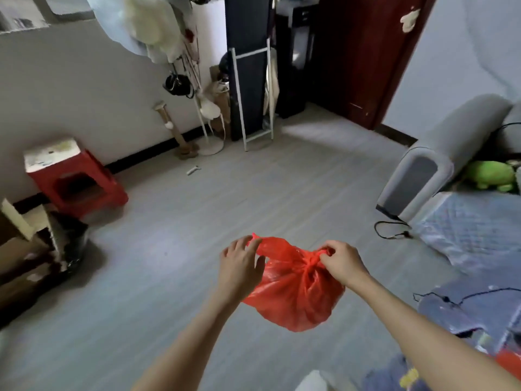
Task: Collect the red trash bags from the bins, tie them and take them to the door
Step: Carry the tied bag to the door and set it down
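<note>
**Red bag held up over a grey plank floor**

A grey plank floor (197, 221) runs back to a pale wall with a dark skirting. Against that wall at the left stands a red plastic stool (76, 182) with a worn white top, and nearer the camera a dark bin (69, 244) lined in black sits beside cardboard boxes (19, 249). Farther back are a white coat stand (203, 114) hung with bags and pale clothes, a white-framed rack (253, 97) leaning on a dark panel, and a dark red door (363, 57) at the far right. A grey sofa (439, 159) with a green plush toy (490, 176) lines the right side; a black cable (392, 230) trails on the floor by its arm. The open floor between the hands and the door is bare except for a small pale object (193, 170) near the skirting.

The red trash bag (296, 292) hangs in the air in front of the person, low in the centre of the view, clear of the floor. Its full body sags downward and its gathered neck points up, with the loose top stretched roughly sideways between the hands. The left hand (239, 266) pinches one loose end of the plastic with its fingertips, the other fingers spread. The right hand (341, 263) is closed tightly around the twisted neck at the bag's top right.
</note>
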The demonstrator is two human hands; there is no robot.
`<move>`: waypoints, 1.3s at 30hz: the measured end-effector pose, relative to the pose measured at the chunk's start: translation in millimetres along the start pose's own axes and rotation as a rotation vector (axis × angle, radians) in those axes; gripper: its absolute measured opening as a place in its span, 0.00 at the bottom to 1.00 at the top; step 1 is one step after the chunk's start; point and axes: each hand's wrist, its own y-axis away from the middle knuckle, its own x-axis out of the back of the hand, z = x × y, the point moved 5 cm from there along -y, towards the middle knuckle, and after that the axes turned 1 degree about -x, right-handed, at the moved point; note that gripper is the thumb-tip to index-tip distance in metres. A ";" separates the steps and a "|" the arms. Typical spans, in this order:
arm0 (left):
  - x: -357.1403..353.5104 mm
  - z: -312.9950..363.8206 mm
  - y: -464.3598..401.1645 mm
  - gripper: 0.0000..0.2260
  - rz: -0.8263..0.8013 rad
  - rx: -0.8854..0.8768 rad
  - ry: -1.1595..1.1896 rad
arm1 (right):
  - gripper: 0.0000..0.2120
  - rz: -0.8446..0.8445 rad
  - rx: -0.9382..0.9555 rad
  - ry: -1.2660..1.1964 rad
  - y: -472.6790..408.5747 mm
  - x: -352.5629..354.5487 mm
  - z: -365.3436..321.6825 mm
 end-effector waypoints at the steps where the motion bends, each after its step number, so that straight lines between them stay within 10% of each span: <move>1: -3.0 6.0 -38.0 0.20 -0.014 -0.037 -0.002 | 0.08 0.010 -0.011 -0.011 -27.8 9.0 -3.5; 24: -128.7 230.6 -807.5 0.22 -0.239 -0.342 -0.099 | 0.07 0.221 -0.260 -0.191 -729.8 274.0 78.2; 39: -261.1 532.2 -1254.2 0.21 -0.398 -0.564 -0.056 | 0.07 0.480 -0.646 -0.484 -1104.5 523.4 252.0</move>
